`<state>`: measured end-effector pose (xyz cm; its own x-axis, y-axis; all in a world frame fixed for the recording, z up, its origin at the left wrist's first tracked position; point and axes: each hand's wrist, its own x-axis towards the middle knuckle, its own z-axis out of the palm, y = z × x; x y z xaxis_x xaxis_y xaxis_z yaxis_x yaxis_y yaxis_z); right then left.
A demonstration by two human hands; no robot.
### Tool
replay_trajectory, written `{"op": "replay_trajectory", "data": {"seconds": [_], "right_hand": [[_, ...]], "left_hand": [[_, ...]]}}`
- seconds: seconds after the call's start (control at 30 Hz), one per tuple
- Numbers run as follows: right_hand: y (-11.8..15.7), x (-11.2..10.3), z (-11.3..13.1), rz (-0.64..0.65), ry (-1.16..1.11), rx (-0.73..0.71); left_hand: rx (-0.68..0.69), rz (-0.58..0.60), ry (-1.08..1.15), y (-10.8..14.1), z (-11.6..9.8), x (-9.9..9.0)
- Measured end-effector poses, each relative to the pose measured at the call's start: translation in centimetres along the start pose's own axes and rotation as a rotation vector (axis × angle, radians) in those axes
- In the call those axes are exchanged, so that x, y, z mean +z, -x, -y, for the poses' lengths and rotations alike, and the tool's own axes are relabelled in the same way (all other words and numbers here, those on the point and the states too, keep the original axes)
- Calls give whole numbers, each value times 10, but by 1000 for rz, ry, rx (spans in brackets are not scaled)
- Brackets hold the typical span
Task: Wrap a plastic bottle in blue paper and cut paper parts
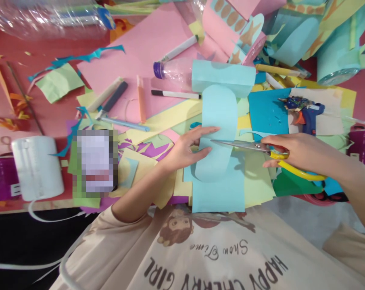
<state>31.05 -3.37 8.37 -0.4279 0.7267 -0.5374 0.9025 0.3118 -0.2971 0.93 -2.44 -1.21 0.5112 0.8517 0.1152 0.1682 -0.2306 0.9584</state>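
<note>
Light-blue paper strip point(220, 110) looks flimsy; best held by its edges. Left hand point(185, 150): thumb and forefinger apart, grip unclear; right hand point(301, 151) clamps yellow-handled scissors point(255, 146).

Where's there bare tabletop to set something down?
At left, red tabletop shows between the green paper and white device, and between the large clear bottle and jagged blue strip. Around the left hand, right hand and scissors, layered paper crowds everything.

On the front of the beige cloth short-sleeved shirt point(200, 262), upside down to the camera, dark lettering reads "Show Time" in script and "HAPPY CHERRY GIRL" in bold capitals.
</note>
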Motion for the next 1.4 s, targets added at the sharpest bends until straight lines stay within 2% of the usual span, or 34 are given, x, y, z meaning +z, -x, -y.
{"op": "replay_trajectory", "data": {"seconds": [0.27,0.6,0.97,1.4], "right_hand": [[-7,2,4,1,-3,-15],[-8,6,-1,-8,-28,0],[-6,4,1,7,3,2],[-14,16,-3,-180,-3,-146]], "left_hand": [[-43,6,-20,1,-1,0],[36,1,21,0,1,0],[-18,-2,15,0,0,1],[4,7,-7,0,-1,0]]}}
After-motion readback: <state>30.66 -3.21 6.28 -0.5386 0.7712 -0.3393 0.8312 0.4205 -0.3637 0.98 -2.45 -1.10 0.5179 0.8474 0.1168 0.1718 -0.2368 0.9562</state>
